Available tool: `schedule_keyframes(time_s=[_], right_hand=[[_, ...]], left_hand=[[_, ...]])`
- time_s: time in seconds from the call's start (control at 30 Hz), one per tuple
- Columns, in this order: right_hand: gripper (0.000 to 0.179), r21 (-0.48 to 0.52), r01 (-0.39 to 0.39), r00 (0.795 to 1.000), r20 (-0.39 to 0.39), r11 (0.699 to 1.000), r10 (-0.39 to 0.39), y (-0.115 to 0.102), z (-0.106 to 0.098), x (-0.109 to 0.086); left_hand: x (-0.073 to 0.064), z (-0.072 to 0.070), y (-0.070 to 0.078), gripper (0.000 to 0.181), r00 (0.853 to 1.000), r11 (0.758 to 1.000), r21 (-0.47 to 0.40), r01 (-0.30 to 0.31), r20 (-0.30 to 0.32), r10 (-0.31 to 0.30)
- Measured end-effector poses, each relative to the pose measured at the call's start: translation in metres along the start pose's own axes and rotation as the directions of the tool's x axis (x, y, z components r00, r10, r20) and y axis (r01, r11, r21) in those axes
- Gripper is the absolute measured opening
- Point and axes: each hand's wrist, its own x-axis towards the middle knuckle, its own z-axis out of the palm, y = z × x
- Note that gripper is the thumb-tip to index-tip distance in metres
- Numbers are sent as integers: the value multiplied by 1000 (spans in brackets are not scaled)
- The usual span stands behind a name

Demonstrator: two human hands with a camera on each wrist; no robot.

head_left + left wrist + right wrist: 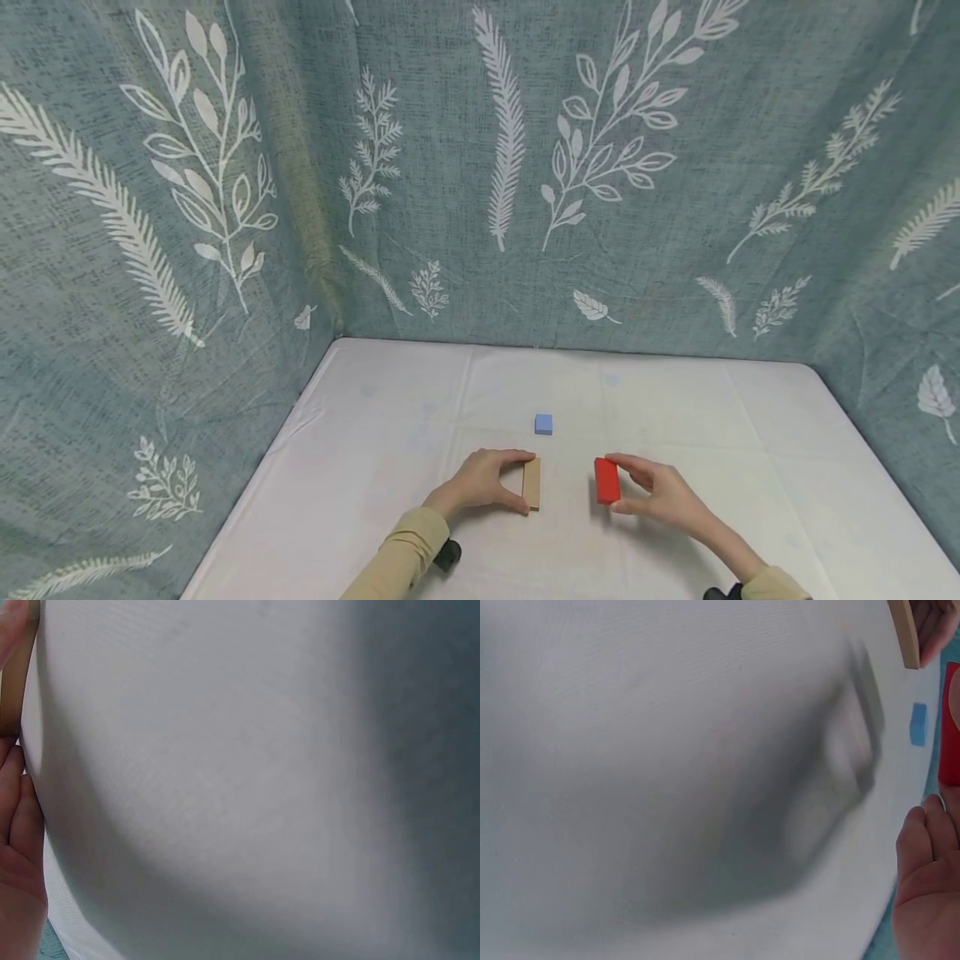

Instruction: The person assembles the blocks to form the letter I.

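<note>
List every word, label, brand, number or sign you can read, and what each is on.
None: no text can be read in any view.
The red block, tan block and blue block show no lettering.
The curtain carries leaf prints only.
The black object by the left cuff is too small to tell.

The cube (pixel 543 424) lies on the table (pixel 675 408). Before it, slightly left, is the plank (pixel 532 484) in the left hand (pixel 477 481); before it to the right, the brick (pixel 607 482) in the right hand (pixel 663 495); behind it, the curtain (pixel 442 183).
</note>
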Motion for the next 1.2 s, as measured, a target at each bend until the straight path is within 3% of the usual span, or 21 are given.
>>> schedule_keyframes(time_s=[0.5, 0.8, 1.2], right_hand=[[68, -44, 23, 999, 29, 999, -22, 8, 8, -1], [71, -93, -30, 999, 18, 995, 32, 14, 14, 0], [72, -120, -24, 1000, 15, 992, 26, 16, 20, -2]], left_hand=[[1, 3, -2, 76, 1000, 1000, -22, 11, -5, -11], [0, 1, 0, 75, 1000, 999, -41, 13, -10, -13], [0, 1, -1, 75, 1000, 999, -51, 11, 2, -11]])
